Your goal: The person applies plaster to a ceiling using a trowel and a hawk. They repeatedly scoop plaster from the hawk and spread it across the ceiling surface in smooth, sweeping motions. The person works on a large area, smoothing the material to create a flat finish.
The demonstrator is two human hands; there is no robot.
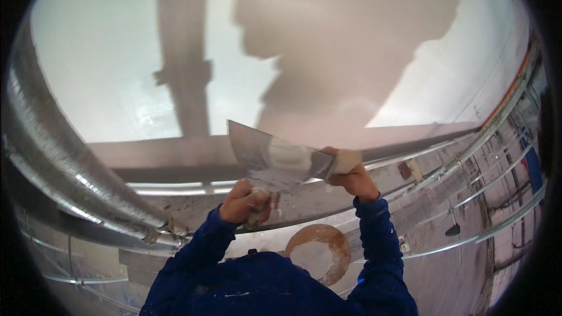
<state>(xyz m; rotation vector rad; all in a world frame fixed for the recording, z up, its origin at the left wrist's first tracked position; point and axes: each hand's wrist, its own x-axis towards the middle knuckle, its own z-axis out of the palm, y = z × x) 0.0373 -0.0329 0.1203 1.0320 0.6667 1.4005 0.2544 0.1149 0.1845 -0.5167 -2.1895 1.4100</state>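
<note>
My left hand (243,202) is closed round the handle under a wide metal plastering blade (246,143), with its fingers smeared white. A lump of wet white plaster (288,157) lies on that blade toward its right end. My right hand (356,181) grips a putty knife (345,162) by its pale, block-like handle. The knife's grey blade meets or overlaps the right end of the wide blade; whether they touch is hard to tell. Both tools are held in front of my chest, before a smooth white wall (117,82).
A thick grey pipe (64,146) curves down the left side. Below me stands a round container (336,243) with a brown rim and white stuff inside. Metal scaffold rails (497,234) run along the right, above a lower floor. Shadows fall on the wall.
</note>
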